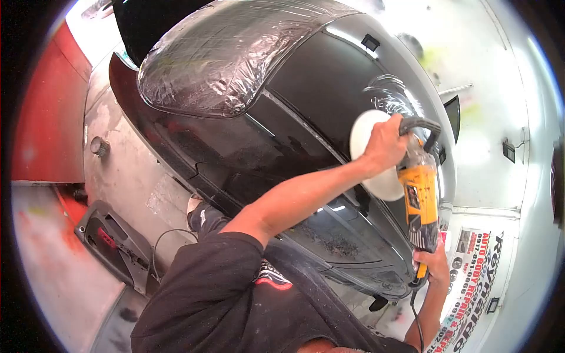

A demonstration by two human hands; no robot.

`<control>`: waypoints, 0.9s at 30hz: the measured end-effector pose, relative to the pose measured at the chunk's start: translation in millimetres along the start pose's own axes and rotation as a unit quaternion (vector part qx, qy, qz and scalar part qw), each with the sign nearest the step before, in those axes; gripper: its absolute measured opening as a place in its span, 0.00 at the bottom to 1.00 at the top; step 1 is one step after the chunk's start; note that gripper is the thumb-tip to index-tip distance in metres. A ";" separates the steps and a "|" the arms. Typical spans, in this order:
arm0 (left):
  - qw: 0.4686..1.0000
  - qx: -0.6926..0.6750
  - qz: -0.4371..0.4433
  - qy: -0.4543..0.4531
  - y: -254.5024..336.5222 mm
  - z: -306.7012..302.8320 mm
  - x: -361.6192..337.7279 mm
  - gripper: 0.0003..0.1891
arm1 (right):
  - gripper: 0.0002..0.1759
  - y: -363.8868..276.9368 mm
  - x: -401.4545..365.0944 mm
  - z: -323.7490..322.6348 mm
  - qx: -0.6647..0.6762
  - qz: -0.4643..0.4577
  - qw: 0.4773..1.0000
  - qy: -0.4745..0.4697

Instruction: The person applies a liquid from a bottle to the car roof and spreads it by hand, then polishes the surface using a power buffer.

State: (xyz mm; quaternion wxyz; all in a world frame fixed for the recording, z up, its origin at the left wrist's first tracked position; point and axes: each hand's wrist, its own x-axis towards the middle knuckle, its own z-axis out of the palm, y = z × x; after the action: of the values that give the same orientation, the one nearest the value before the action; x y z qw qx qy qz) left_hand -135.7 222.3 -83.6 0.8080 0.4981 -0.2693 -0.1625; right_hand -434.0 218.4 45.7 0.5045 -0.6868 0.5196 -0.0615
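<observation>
A person leans over a black car (306, 88) w/ a yellow polisher (419, 200) held in both hands. The left hand (385, 146) is clenched round the black loop handle (419, 125) at the head end, arm stretched right out across the panel. The right hand (432, 262) is wrapped tight on the tail grip, just where the cord (416, 320) leaves the tool and drops back toward the person.

The white pad (366, 135) lies against the paint, just under & beyond the left hand; the wrist hides part of it. Can't tell if it's spinning.

Key relation: the polisher's long axis runs from the pad at the far end back to the right hand near the body, approx. along the car's flank. The left hand is the nearer one to the pad, practically on top of it. The right hand sits at the opposite end, well apart from the pad. The whole tool lies ahead & to the person's right.

Around it:
- The film (218, 53), clear plastic, wraps a section of the car up-left of the pad, well apart.
- A black trim piece (112, 241) lies on the floor (65, 294) beside the car, w/ a shoe (197, 213) btwn it & the car.
- A printed banner (471, 288) hangs just beyond the right hand, behind the tool.
- There's a red wall (47, 117) on the left.
</observation>
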 end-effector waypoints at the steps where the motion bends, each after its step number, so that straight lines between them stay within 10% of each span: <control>1: 1.000 -0.001 0.021 0.006 -0.1 2.8 -4.0 0.10 | 0.47 -1.0 -5.8 -1.0 -0.006 0.004 1.000 0.006; 14: 0.986 -0.026 -0.016 0.161 26.6 -156.3 8.0 0.08 | 0.52 -110.0 28.1 95.9 -0.141 0.000 0.983 -0.116; 20: 0.977 -0.014 -0.005 0.214 21.4 -227.1 44.4 0.08 | 0.52 -125.1 97.8 144.4 -0.258 -0.264 0.906 -0.209; 27: 0.978 0.114 -0.014 0.173 19.8 -196.7 62.2 0.07 | 0.52 -108.6 84.5 123.1 -0.102 -0.085 0.970 -0.204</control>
State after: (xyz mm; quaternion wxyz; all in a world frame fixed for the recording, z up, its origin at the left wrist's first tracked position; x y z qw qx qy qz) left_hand 31.6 339.4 -119.5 0.7778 0.6115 -0.1352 -0.0536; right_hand -250.0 224.9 31.3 0.5201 -0.7744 0.3487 0.0908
